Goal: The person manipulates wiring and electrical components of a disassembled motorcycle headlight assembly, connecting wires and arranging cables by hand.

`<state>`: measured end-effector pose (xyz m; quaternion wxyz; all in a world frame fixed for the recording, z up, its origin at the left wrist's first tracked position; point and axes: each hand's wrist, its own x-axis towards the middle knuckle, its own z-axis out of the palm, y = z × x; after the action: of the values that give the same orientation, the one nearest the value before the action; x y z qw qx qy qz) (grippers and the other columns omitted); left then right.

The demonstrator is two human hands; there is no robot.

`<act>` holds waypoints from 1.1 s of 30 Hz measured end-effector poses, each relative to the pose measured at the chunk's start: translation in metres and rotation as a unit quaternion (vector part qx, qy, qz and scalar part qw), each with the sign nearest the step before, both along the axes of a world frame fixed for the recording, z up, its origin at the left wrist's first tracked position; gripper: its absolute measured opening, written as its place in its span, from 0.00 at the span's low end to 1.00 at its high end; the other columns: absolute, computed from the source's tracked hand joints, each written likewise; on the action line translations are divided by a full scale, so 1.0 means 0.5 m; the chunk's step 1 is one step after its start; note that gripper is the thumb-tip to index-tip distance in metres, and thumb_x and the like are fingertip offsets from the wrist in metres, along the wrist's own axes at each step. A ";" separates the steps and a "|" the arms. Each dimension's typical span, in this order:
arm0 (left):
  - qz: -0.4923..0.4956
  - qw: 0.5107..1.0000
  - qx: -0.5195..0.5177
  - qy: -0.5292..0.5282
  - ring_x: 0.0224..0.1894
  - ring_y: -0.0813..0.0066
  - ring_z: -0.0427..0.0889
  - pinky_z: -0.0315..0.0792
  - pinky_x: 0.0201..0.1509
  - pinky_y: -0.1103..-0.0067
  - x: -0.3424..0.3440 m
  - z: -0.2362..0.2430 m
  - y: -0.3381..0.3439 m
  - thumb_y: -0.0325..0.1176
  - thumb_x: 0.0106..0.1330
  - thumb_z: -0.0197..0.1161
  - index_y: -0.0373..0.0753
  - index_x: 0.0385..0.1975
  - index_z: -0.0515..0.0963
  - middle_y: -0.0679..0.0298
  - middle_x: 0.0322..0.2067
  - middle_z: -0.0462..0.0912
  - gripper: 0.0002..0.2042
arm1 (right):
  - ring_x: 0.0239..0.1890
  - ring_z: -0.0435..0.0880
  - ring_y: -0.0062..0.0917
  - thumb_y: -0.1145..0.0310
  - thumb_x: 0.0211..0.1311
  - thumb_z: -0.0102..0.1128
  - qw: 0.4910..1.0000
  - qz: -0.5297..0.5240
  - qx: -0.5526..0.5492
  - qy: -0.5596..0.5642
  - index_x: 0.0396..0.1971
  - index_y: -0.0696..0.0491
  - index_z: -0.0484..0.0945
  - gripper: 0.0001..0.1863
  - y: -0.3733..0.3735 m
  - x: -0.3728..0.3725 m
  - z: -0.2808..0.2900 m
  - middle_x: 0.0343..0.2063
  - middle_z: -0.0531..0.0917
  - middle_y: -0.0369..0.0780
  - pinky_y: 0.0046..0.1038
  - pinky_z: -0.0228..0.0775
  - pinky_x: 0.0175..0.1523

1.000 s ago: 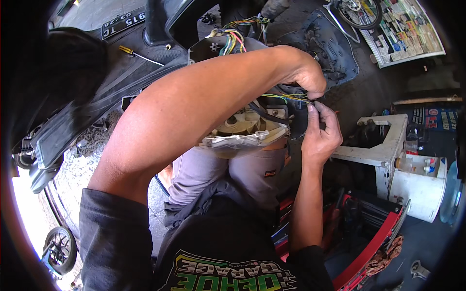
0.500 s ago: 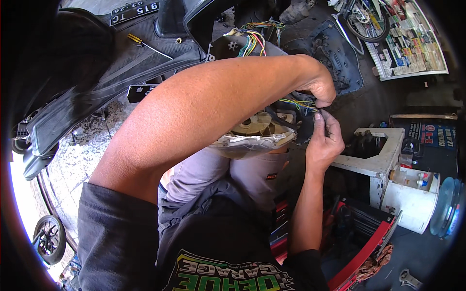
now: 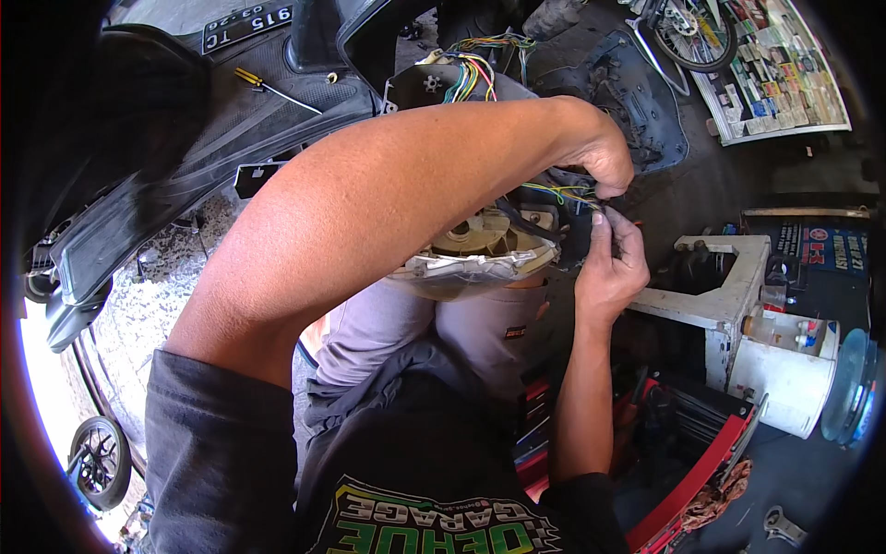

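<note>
My left arm reaches across to the right, over a scooter headlight housing (image 3: 480, 268) that rests in front of my thighs. Its hand, my left hand (image 3: 600, 157), is bent down with the fingers closed at the end of thin coloured wires (image 3: 565, 191). Just below, my right hand (image 3: 614, 263) pinches the same wire end between thumb and forefinger. The fingertips of both hands nearly meet there, and whatever small part lies between them is hidden. More coloured wires (image 3: 475, 74) loop out of the housing beyond my left forearm.
A yellow-handled screwdriver (image 3: 268, 87) lies on the scooter's footboard at the upper left. To the right stand a white metal stand (image 3: 711, 314), a white container (image 3: 784, 379) and a red tool box (image 3: 688, 489). A dark body panel (image 3: 655, 120) lies on the floor ahead.
The whole view has shifted slightly. Both hands stay together at the wire end, with hardly any change in their grip.
</note>
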<state>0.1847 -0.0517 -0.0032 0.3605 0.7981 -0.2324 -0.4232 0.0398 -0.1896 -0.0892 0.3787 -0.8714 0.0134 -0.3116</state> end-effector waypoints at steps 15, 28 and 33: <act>0.032 0.997 -0.062 0.028 0.48 0.58 0.79 0.73 0.51 0.63 0.009 -0.028 -0.003 0.30 0.52 0.65 0.24 0.51 0.80 0.45 0.49 0.83 0.25 | 0.36 0.88 0.26 0.73 0.67 0.68 0.995 0.040 0.032 0.087 0.43 0.61 0.85 0.09 -0.011 0.024 0.040 0.35 0.89 0.45 0.29 0.78 0.45; 0.057 0.995 -0.062 0.062 0.34 0.63 0.75 0.70 0.36 0.65 0.008 -0.020 -0.003 0.29 0.52 0.63 0.28 0.40 0.80 0.52 0.34 0.80 0.15 | 0.36 0.90 0.35 0.74 0.66 0.69 0.999 0.002 -0.026 0.018 0.40 0.60 0.85 0.07 0.005 0.016 0.024 0.34 0.89 0.47 0.33 0.80 0.42; 0.054 0.997 -0.041 0.046 0.33 0.63 0.76 0.71 0.36 0.66 0.009 -0.014 -0.001 0.28 0.52 0.64 0.28 0.40 0.81 0.52 0.33 0.81 0.15 | 0.36 0.90 0.38 0.75 0.64 0.68 0.997 0.027 -0.056 0.052 0.40 0.61 0.85 0.07 0.001 0.022 0.051 0.34 0.89 0.47 0.34 0.80 0.43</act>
<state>0.1893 -0.0523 -0.0103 0.4255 0.7738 -0.1896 -0.4292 0.0510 -0.1890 -0.0636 0.3367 -0.9061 -0.0081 -0.2560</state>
